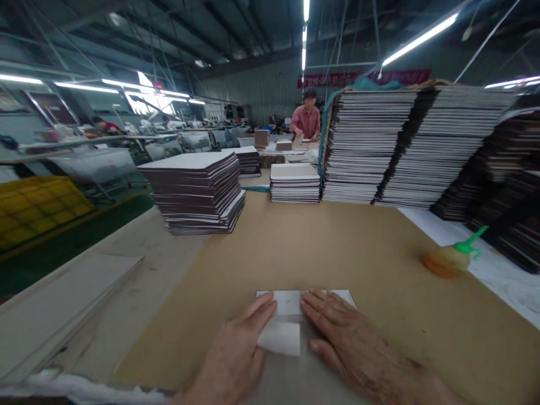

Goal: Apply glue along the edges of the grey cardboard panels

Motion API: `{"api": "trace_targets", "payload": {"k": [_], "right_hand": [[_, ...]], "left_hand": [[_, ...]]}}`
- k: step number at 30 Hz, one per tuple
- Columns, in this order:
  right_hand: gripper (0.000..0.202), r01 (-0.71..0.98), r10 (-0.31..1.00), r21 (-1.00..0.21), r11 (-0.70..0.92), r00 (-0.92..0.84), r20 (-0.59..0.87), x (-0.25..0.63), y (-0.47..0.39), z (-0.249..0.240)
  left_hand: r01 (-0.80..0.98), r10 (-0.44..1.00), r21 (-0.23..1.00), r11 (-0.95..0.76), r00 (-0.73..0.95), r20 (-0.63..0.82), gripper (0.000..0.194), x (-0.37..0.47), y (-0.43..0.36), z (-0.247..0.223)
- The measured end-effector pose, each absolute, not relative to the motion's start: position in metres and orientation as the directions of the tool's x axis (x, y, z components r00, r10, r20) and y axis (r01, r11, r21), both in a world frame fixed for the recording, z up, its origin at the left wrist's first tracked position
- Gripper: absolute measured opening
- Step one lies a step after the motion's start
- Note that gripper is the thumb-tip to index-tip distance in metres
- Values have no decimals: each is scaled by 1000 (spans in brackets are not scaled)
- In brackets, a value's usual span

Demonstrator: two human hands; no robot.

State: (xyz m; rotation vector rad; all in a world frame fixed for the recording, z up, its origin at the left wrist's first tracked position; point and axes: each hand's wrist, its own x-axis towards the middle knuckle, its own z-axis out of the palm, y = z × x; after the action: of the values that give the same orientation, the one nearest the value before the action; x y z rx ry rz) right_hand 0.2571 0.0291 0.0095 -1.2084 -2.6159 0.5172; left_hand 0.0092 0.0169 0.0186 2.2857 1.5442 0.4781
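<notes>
A flat whitish board point(289, 304) with a thin dark edge lies on the brown sheet right in front of me. My left hand point(238, 351) rests at its left side, fingertips on the surface. Between that hand's thumb and fingers sits a curled white paper strip point(280, 338), its free end lifted towards the right. My right hand point(346, 337) lies flat over the board's right part, fingers stretched out and pressed down, thumb apart. Both palms cover much of the near part of the board, which is also blurred.
A tall stack of dark-edged boards point(194, 191) stands at the left, a lower stack point(294, 183) ahead, large piles point(367, 146) at the right. A squeeze bottle point(449, 260) with a green nozzle leans at the right. Thin boards point(71, 298) lie left. A person point(306, 121) works beyond.
</notes>
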Motion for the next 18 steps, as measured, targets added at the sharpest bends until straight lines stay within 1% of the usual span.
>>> {"api": "trace_targets", "payload": {"k": [1,3,4,6,9,12,14,16,17,18], "right_hand": [[57,678,751,-409,611,-659,30,254,28,8],[59,664,735,-427,614,-678,1,249,25,6],[60,671,739,-432,602,-674,-16,247,23,5],[64,707,769,-433,558,-637,-49,246,21,6],[72,786,830,-407,465,-547,-108,249,16,10],[73,859,882,-350,374,-446,-153,263,11,8],[71,896,921,-308,319,-370,-121,276,8,1],[70,913,943,-271,305,-328,-45,288,4,-9],[66,913,943,-251,321,-332,-1,292,1,-14],[62,901,926,-226,370,-378,9,294,-2,-18]], "left_hand": [[861,938,386,-332,346,35,70,15,15,15],[933,958,254,-256,281,-66,72,23,14,11],[951,962,205,-232,256,-99,72,25,14,10],[963,962,148,-224,243,-125,71,25,14,9],[961,961,137,-240,255,-110,70,22,14,10],[956,960,150,-253,268,-84,67,20,13,11],[955,962,152,-255,267,-58,65,19,13,11],[958,965,145,-245,255,-54,65,18,14,10],[959,965,150,-241,253,-68,64,17,15,9],[960,965,158,-230,247,-93,63,17,17,8]]}}
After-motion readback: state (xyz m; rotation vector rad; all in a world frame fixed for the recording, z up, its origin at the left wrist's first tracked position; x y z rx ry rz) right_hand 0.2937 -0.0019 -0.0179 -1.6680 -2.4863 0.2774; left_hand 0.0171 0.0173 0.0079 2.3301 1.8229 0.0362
